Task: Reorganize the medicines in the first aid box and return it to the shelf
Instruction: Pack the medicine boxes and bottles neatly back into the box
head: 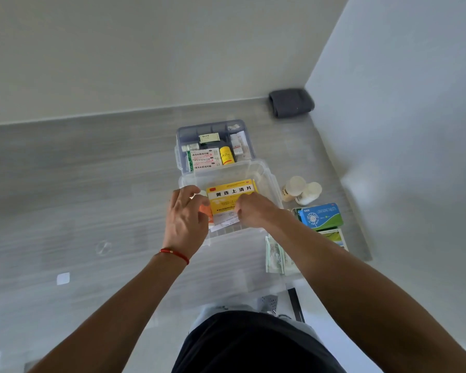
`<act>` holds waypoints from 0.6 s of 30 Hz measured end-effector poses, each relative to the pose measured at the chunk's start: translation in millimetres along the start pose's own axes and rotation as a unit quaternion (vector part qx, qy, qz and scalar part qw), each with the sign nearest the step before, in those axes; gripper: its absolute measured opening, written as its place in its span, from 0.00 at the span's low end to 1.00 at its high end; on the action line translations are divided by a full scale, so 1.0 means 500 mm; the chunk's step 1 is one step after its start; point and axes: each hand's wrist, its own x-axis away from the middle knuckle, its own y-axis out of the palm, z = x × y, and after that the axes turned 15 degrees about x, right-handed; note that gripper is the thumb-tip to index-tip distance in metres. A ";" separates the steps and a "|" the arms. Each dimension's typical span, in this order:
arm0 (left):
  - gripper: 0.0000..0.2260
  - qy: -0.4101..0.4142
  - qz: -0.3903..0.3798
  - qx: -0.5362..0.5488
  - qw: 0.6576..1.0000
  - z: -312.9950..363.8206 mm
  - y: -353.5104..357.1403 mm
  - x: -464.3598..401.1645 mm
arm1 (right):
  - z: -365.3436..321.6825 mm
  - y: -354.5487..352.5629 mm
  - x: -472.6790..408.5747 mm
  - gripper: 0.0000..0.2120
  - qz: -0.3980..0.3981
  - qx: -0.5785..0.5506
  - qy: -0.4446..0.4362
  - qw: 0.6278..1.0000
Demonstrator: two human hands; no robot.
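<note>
A clear plastic first aid box stands on the grey counter. Inside it lies a yellow medicine box over a white leaflet. My right hand is inside the box, fingers closed on the yellow box's near edge. My left hand reaches in at the left and touches an orange-and-white pack; its grip is partly hidden. Behind the box sits a blue-tinted tray holding several small medicine boxes and a yellow bottle.
To the right of the box stand two white bottles, a blue and green pill box on other packs, and sachets. A dark folded cloth lies in the far corner by the right wall.
</note>
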 end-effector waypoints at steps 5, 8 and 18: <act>0.12 0.013 0.006 -0.019 1.000 -0.005 0.008 0.004 | 0.013 -0.003 0.033 0.14 0.043 -0.061 -0.017 0.997; 0.10 0.006 0.013 -0.027 1.000 0.008 0.014 0.003 | 0.047 -0.021 0.077 0.15 0.145 -0.136 -0.046 0.979; 0.12 0.125 -0.036 0.092 0.987 0.234 0.158 0.028 | 0.347 0.131 0.259 0.07 0.242 -0.261 0.187 0.916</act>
